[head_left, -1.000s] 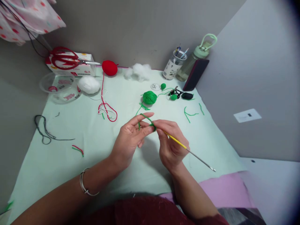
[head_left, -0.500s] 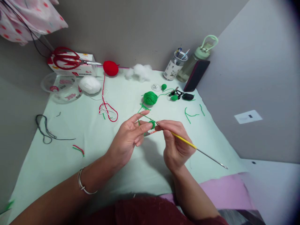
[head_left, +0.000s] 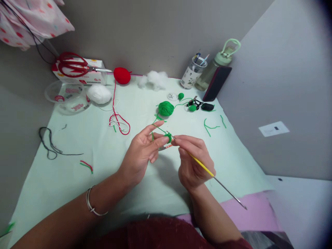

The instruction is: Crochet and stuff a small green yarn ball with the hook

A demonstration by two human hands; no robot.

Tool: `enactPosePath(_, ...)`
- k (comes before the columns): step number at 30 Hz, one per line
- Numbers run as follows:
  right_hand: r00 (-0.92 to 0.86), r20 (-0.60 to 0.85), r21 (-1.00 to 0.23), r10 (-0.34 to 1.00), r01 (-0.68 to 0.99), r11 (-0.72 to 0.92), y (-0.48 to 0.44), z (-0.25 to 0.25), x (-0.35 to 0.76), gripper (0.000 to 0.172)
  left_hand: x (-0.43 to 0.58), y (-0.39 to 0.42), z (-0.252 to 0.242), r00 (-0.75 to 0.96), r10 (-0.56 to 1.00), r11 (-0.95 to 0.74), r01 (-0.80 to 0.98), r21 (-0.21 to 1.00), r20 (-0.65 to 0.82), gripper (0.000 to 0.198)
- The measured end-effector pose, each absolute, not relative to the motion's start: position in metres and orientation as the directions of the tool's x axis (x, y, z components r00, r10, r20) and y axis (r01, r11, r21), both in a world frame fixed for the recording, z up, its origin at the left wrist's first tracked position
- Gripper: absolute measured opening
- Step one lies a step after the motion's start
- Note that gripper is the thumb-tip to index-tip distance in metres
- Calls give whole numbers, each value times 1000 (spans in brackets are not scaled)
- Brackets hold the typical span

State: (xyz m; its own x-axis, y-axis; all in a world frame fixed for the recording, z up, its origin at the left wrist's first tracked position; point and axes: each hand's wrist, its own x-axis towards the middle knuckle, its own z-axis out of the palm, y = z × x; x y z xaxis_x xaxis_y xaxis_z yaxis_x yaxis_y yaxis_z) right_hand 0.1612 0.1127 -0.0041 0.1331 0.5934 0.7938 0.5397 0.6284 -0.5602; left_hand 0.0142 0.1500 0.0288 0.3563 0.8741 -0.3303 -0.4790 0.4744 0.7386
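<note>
Between the thumb and fingers of my left hand (head_left: 141,152) is pinched a small green crochet piece (head_left: 168,137). Green yarn runs over the raised left index finger and back toward a green yarn ball (head_left: 166,108). My right hand (head_left: 195,160) grips a crochet hook (head_left: 201,164) with a yellow handle like a pen. Its working tip meets the green piece; the long metal end points down to the right. Below the piece, partly hidden by the hands, lies an orange-and-grey tool (head_left: 166,147) that I cannot identify.
Red-handled scissors (head_left: 75,65) rest on a box at the back left, near a red yarn ball (head_left: 122,75) and white yarn ball (head_left: 99,94). White stuffing (head_left: 153,80), a pen jar (head_left: 193,73), a bottle (head_left: 214,67) and a phone (head_left: 217,83) stand along the back.
The hook has tilted: its free metal end has swung downward and slightly left as my right hand turned. My left hand still pinches the green piece in nearly the same place.
</note>
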Motion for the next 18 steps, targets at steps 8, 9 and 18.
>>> enactPosePath(8,93,738,-601,669,542,587,114,2,164,29,16,146,27,349,896,411,-417,811,-275,72)
enactPosePath(9,85,734,-582,674,591,559,113,2,164,30,17,145,26,326,909,383,-405,830,-260,75)
enactPosePath(18,284,666,-743,690,334,580,121,5,170,21,9,158,27,495,799,587,-523,618,-341,41)
